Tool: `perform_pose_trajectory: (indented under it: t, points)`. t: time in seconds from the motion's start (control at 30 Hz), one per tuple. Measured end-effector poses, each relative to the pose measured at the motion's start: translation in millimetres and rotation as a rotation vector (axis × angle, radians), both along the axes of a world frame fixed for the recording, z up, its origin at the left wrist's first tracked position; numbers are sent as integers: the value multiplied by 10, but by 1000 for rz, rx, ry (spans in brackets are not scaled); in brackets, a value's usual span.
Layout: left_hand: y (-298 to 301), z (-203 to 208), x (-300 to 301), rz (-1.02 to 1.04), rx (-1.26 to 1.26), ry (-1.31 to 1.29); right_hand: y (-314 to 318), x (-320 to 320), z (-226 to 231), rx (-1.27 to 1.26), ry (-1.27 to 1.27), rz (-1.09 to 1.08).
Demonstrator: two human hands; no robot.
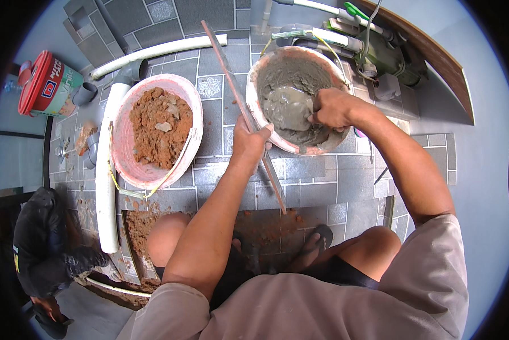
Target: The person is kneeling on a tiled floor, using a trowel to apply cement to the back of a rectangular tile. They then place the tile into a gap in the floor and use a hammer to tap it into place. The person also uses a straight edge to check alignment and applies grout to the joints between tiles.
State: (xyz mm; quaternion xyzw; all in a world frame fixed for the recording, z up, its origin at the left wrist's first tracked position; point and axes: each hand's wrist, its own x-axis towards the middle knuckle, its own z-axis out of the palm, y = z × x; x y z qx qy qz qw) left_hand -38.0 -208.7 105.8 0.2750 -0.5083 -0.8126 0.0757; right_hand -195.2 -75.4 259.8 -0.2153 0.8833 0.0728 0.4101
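Note:
My right hand (pixel 335 107) is inside a pale bucket (pixel 253 90) of wet grey mortar, gripping a trowel (pixel 289 107) loaded with the grey mix. My left hand (pixel 250 141) holds a long thin tile strip (pixel 231 73) on edge; it runs from the far floor down to a spot between my knees. To the left stands a pink bucket (pixel 124 164) holding reddish-brown soil (pixel 159 126). I squat on a grey tiled floor (pixel 317 181) with both knees in view.
White plastic pipes (pixel 104 187) lie left of the pink bucket and behind it. A red-lidded paint pail (pixel 45 84) lies tipped at far left. A pump with pipes and hoses (pixel 379 54) stands at back right. Another person (pixel 44 255) crouches at lower left. Soil is spilled near my left knee.

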Motion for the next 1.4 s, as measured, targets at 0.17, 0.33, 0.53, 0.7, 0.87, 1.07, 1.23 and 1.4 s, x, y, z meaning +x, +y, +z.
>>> perform_pose_trajectory:
  t: [0.17,0.33,0.53,0.7,0.87,1.07,1.23,1.4]
  points:
    - [10,64,-13,-17,-27,-64,90,16,-338,-51,340,245]
    - [60,160,-21,-12,0,-72,-18,77,-519,-98,187,260]
    - [-30,235,36,-14,-55,-139,277,-44,-130,-199,-44,-104]
    - [-33,215,241,106,-451,-124,953,275,36,-623,37,-377]
    - [-102,536,486,187,-215,29,1158,683,147,-1108,-58,-587]
    - [84,801,613,-90,-356,173,1125,578,189,-1386,439,-311]
    - [236,887,701,-162,-274,164,1054,493,373,-1295,808,-117]
    - [259,868,745,-161,-272,172,1116,421,258,-1240,835,-71]
